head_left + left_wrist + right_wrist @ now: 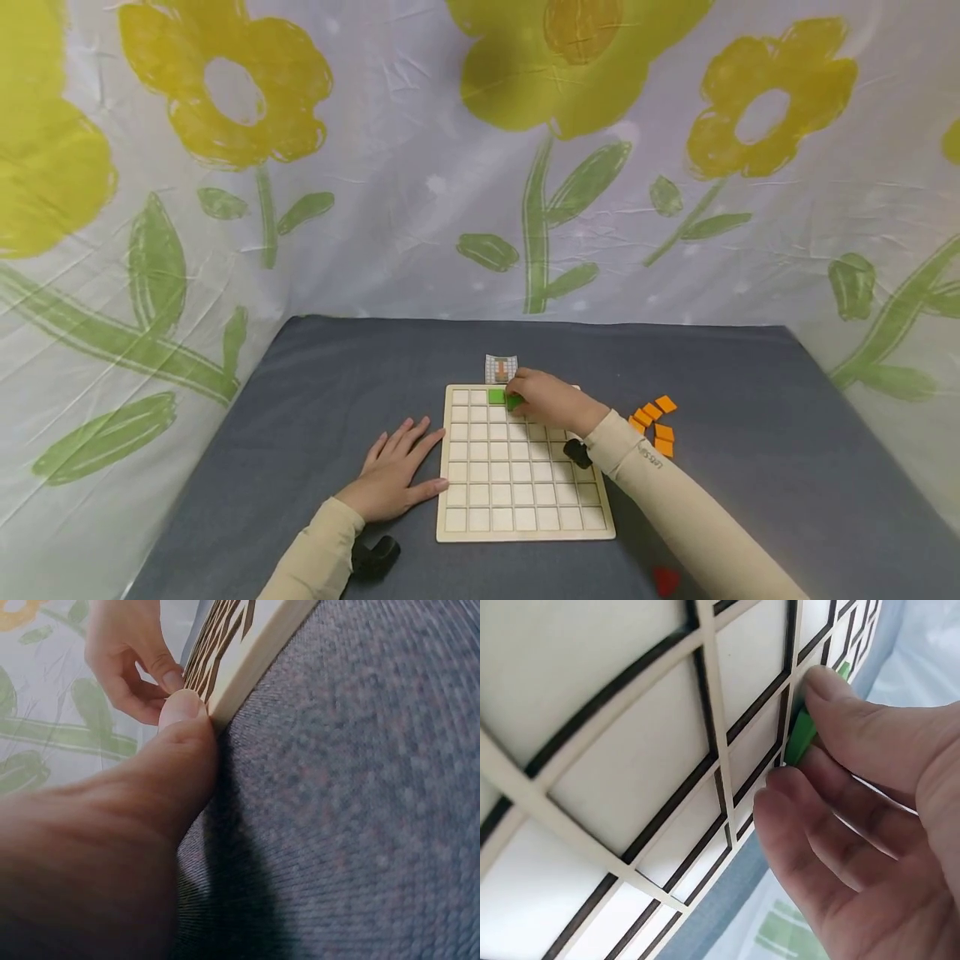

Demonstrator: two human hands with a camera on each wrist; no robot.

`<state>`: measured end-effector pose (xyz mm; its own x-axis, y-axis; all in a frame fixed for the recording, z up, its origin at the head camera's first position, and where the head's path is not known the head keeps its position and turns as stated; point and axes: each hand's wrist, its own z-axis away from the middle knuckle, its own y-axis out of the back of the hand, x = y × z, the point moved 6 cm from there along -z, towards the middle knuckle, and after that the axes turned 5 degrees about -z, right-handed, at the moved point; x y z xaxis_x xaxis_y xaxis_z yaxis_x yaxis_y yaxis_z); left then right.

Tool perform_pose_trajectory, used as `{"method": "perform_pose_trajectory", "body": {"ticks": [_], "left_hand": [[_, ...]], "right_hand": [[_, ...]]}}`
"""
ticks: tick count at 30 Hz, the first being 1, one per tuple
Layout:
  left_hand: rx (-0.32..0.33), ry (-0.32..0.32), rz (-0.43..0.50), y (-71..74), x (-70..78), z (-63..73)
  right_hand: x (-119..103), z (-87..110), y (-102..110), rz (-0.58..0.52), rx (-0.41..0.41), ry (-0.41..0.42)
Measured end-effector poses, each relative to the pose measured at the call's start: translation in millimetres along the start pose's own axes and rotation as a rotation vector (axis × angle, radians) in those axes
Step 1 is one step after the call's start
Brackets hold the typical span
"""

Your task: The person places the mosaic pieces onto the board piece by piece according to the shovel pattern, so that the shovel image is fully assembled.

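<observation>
A wooden grid board (501, 472) with square recesses lies flat on the table. One green square tile (497, 397) sits in its far row. Just right of that tile, my right hand (557, 402) pinches a second green tile (801, 739) between thumb and fingers, held at an angle against the grid in the right wrist view. My left hand (396, 477) rests on the cloth at the board's left side, fingers spread. In the left wrist view, the thumb of the left hand (97, 832) touches the board's edge (244, 682).
Several orange square tiles (663, 432) lie loose right of the board. A small printed pattern card (501, 368) is just beyond its far edge. Near the right forearm is a red piece (665, 581). Dark cloth (360, 367) covers the table, with a flowered curtain (390, 183) behind.
</observation>
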<state>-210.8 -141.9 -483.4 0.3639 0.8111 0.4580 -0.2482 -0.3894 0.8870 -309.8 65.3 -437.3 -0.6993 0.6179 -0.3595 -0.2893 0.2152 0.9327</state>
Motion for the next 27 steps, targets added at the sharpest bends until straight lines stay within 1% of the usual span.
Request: {"method": "perform_pose_trajectory", "body": {"ticks": [4, 6, 9, 12, 17, 19, 21, 24, 27], "left_hand": [[0.015, -0.01, 0.014, -3.0, -2.0, -0.3], [0.012, -0.003, 0.008, -5.1, -3.8, -1.0], [-0.009, 0.01, 0.002, -4.4, -2.2, -1.2], [-0.016, 0.012, -0.002, -2.7, -0.2, -0.7], [0.012, -0.01, 0.007, -0.4, 1.3, -0.7], [0.009, -0.011, 0.008, 1.0, 2.8, -0.3], [0.002, -0.005, 0.004, 2.1, 3.7, 0.0], [-0.025, 0.016, -0.011, 3.1, 4.8, 0.5], [-0.04, 0.025, -0.016, 3.5, 5.4, 0.2]], "right_hand": [[-1, -0.1, -1, 0.032, 0.009, 0.015], [-2, -0.1, 0, 0.049, 0.017, 0.024], [-3, -0.4, 1, 0.077, 0.021, 0.021], [-3, -0.9, 2, 0.087, 0.019, 0.01], [1, -1.1, 4, 0.038, 0.025, 0.008], [4, -1.1, 4, 0.014, 0.029, 0.011], [7, -1.2, 3, -0.007, 0.033, 0.018], [9, -1.7, 2, -0.019, 0.036, 0.032], [9, -2.5, 2, -0.002, 0.038, 0.04]]}}
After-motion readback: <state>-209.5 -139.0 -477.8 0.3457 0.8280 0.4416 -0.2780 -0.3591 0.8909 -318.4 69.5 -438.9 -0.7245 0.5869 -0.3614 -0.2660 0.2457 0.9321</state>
